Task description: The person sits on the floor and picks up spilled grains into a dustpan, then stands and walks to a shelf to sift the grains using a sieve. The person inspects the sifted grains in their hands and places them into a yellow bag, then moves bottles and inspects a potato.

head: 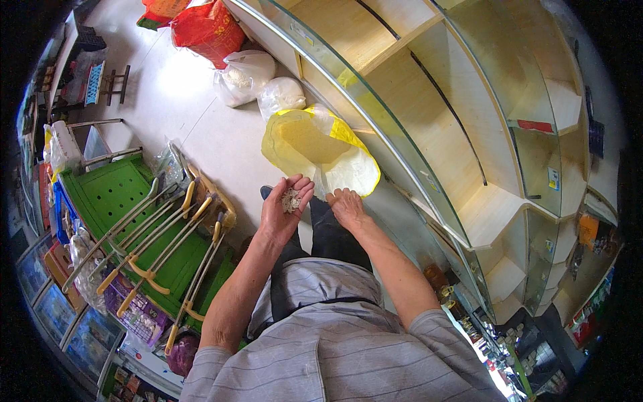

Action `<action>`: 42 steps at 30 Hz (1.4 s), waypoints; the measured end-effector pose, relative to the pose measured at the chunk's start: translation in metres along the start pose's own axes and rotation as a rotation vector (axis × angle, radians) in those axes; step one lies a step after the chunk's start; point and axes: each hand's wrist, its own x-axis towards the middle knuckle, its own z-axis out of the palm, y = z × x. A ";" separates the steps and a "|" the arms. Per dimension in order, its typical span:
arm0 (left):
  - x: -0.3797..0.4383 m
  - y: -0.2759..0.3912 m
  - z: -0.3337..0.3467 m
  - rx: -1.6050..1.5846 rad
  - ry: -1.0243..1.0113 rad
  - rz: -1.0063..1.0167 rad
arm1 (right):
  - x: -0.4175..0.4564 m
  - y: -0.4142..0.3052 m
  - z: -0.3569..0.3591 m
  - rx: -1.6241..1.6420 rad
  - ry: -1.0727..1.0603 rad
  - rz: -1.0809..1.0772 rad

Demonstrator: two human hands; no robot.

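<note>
Palm up, my left hand (281, 211) cups a small heap of pale grains (291, 200), with its fingers curled at the side. My right hand (347, 208), back upward and fingers bent, is at the near rim of an open yellow and white woven sack (369, 168); whether it pinches the rim or only touches it is hard to tell. Inside the sack lies a yellowish fine-grained mass (311, 140). Just beyond stand a clear plastic bag with pale contents (282, 94) and another white plastic bag (246, 75).
On the right rises a wooden display shelf (492, 211) with curved glass panels (397, 130). To the left, crutch-like canes (150, 246) lie over a green perforated surface (113, 188). Red sacks (206, 32) stand at the top. The tiled floor (201, 125) shows between them.
</note>
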 end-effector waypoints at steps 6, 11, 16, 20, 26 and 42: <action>0.028 -0.001 0.035 0.145 0.230 -0.042 | -0.002 0.000 -0.005 0.031 0.011 -0.002; 0.038 -0.013 0.016 0.314 0.413 -0.006 | -0.002 0.001 -0.004 0.037 0.050 -0.009; 0.034 -0.012 0.002 0.226 0.160 0.111 | 0.002 0.000 -0.010 0.057 0.038 -0.012; 0.030 -0.008 0.012 0.175 0.204 0.176 | 0.003 -0.004 -0.024 0.218 0.173 0.019; 0.034 -0.002 0.022 0.176 0.193 0.196 | 0.011 -0.014 -0.080 0.614 0.261 0.160; 0.017 0.007 0.052 0.506 0.347 0.150 | 0.065 0.001 -0.054 0.475 0.279 0.565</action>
